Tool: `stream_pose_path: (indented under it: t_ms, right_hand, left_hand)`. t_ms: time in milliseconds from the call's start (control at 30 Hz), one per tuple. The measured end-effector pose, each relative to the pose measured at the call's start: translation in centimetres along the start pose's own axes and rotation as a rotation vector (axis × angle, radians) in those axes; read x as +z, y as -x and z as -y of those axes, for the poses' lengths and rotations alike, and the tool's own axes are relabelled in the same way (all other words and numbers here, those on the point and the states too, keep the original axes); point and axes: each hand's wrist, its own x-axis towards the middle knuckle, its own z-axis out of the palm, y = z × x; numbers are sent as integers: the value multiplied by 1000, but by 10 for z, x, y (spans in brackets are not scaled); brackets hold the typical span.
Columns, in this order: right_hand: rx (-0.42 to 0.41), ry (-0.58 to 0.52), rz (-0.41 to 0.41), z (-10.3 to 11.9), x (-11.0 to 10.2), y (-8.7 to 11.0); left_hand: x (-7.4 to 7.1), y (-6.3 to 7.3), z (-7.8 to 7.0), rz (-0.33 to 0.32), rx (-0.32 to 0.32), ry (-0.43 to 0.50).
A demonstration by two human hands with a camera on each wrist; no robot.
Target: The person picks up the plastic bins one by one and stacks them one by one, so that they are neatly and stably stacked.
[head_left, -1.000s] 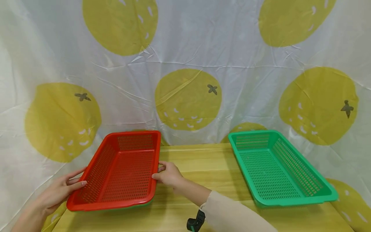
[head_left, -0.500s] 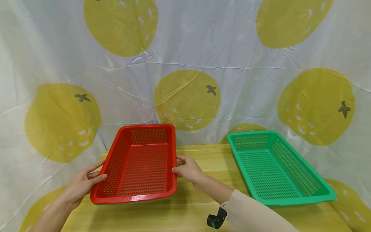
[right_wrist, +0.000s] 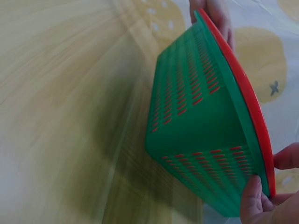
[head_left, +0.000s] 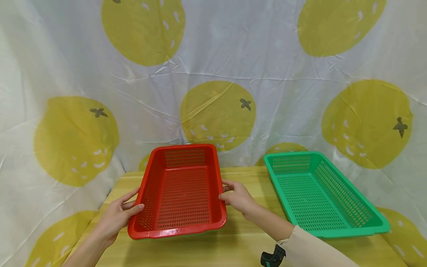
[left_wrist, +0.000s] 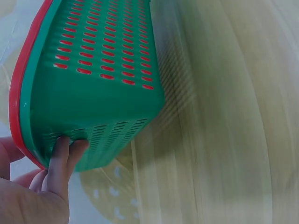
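Observation:
A red perforated basket [head_left: 184, 194] sits nested inside a green one, whose green wall [left_wrist: 88, 102] shows under the red rim in the left wrist view. My left hand [head_left: 115, 218] grips the pair by the left rim, thumb on top and fingers against the green outside. At the right rim, my right hand [head_left: 238, 196] pinches both edges between thumb and fingers. The pair appears lifted a little above the table, over its left-centre part, with a shadow below. Nothing lies in the red basket.
Another green basket [head_left: 311, 200] stands on the right of the wooden table [head_left: 247, 174]. Behind the table hangs a white curtain [head_left: 150, 118] with yellow fruit prints. A dark strap-like device [head_left: 273, 256] hangs by the right sleeve.
Both hands have carried the nested baskets rightward, from the table's left side toward its middle. The green basket on the right has stayed in place.

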Motion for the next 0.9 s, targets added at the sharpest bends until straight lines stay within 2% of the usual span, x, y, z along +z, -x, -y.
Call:
stream_pose_path:
  t_ms: [300, 433, 533, 733, 900]
  right_hand:
    - [-10, 69, -32, -9, -31, 23]
    - [-1, 81, -20, -11, -40, 30]
    - [7, 87, -19, -13, -46, 34]
    - [17, 83, -12, -14, -59, 38]
    - [12, 98, -16, -20, -73, 39]
  left_hand:
    - [37, 1, 3, 4, 9, 72]
    - [47, 2, 7, 0, 4, 91]
    - [52, 1, 8, 20, 2, 107]
    - [61, -8, 8, 61, 11, 119]
    - [74, -22, 12, 90, 14, 131]
